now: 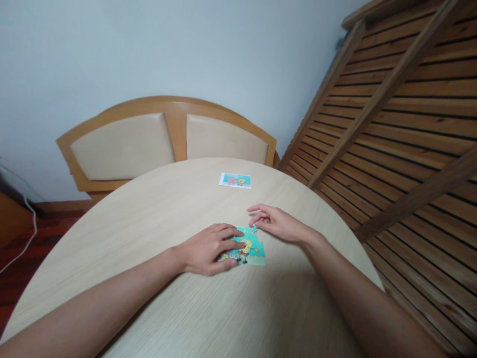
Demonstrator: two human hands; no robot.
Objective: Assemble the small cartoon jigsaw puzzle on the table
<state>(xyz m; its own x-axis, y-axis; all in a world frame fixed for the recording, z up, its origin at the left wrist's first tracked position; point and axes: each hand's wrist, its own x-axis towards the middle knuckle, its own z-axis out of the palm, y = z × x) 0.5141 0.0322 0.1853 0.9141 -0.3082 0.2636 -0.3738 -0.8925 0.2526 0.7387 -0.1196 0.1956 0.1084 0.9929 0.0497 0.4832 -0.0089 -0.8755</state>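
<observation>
A cartoon jigsaw puzzle (258,258) lies flat on the round table, in teal with a yellow character on it. Its upper right corner has an uneven, notched edge. My left hand (210,248) rests on the puzzle's left part with the fingers spread flat, hiding much of it. By the notched corner, my right hand (278,223) has its index finger stretched out and the others curled. A small teal puzzle piece (254,229) is at the tips of those curled fingers; the exact grip is partly hidden.
A small picture card (235,180) with a similar cartoon lies farther back on the pale wooden table (149,209). Behind the table stands a padded wooden headboard (175,107) against the wall. A slatted wooden frame (391,119) leans at the right. A white cable (34,223) hangs at the left.
</observation>
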